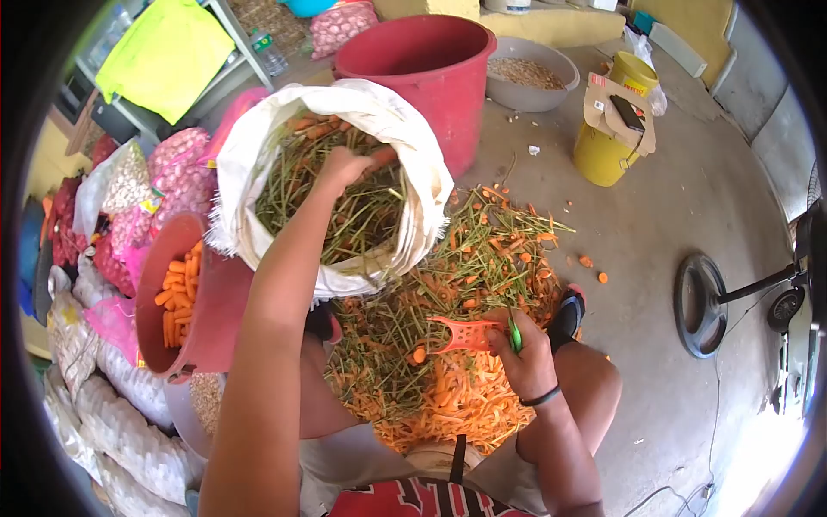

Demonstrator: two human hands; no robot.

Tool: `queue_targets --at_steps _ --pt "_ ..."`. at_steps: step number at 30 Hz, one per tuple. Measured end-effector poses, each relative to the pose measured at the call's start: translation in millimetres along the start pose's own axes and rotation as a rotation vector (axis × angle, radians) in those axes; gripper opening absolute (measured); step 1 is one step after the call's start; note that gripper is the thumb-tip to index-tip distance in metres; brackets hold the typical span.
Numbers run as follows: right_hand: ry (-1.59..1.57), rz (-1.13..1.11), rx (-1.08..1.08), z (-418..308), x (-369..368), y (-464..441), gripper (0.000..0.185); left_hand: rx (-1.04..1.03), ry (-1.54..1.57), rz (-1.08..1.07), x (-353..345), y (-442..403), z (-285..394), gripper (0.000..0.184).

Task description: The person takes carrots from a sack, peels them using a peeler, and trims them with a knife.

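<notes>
Left hand [345, 167] on a carrot [382, 157], right hand [527, 360] on the tools

The left arm reaches into a white sack [237, 177] filled with long green stems [366, 220] and carrots. There the left hand's grip is pressed round the carrot, which lies at the sack's mouth, on top of the stems.

The right hand, with a dark wristband [541, 397] below it, folds its grip round an orange peeler [465, 334] and a green-handled tool [515, 334], whose working end is too small to make out. The peeler points left, above a heap of orange peelings [474, 396]. Cut stems and carrot ends [379, 353] spread beyond and beside the peelings on the floor [655, 258].

Left of the sack, a reddish bucket [226, 297] holds peeled carrots [178, 293]. Behind the sack stands a large red tub [431, 103], with a grey basin [527, 99] of pale pieces just beside it. Farther right, a yellow bucket [600, 159] carries a piece of cardboard [600, 103] with a dark, flat object [627, 112] on it.
</notes>
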State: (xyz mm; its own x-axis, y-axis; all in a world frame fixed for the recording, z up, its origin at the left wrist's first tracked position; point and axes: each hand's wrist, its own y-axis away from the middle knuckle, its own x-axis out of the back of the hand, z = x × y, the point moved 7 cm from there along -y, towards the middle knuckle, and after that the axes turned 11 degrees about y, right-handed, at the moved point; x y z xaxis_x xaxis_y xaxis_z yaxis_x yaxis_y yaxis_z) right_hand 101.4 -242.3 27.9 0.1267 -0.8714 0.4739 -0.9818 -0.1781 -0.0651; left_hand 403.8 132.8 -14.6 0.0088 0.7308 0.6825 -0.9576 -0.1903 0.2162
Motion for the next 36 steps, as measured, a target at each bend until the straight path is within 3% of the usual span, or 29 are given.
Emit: queue_targets --at_steps 3,5,7,9,11,16,24,27,30,33,34,36 --pt "0.026 -0.022 0.045 -2 -9 6 0.024 0.217 0.499 -0.126 23 101 -19 0.045" --pt "0.125 -0.010 0.119 -3 -12 10 0.025 0.151 0.934 -0.155 31 175 -28 0.036" --pt "0.180 -0.019 0.160 0 -20 18 0.030 0.166 1.141 -0.338 25 257 -33 0.030" --pt "0.247 -0.025 0.203 5 -33 28 0.033 0.186 1.243 -0.326 4 319 -27 0.038" --pt "0.266 -0.109 0.287 1 -52 36 0.033 0.001 1.240 -0.333 -25 360 -19 0.045" --pt "0.462 -0.200 0.348 -22 -71 59 0.027 0.011 1.300 -0.290 -103 417 -63 0.041" --pt "0.440 -0.183 0.331 -17 -122 86 0.018 -0.125 0.944 -0.018 -110 445 -61 0.032" --pt "0.476 -0.203 0.321 -10 -128 87 0.017 -0.090 0.896 -0.042 -115 443 -67 0.029" --pt "0.495 -0.213 0.306 -2 -129 88 0.019 -0.110 0.861 -0.088 -118 440 -71 0.028" --pt "0.622 -0.325 0.183 51 -141 78 0.025 -0.094 0.913 -0.128 -123 443 -76 0.030" --pt "0.754 -0.533 0.010 76 -142 74 0.038 -0.086 0.940 -0.146 -124 440 -76 0.031" --pt "0.767 -0.546 0.100 71 -135 65 0.047 -0.084 1.028 -0.096 -121 431 -81 0.034"
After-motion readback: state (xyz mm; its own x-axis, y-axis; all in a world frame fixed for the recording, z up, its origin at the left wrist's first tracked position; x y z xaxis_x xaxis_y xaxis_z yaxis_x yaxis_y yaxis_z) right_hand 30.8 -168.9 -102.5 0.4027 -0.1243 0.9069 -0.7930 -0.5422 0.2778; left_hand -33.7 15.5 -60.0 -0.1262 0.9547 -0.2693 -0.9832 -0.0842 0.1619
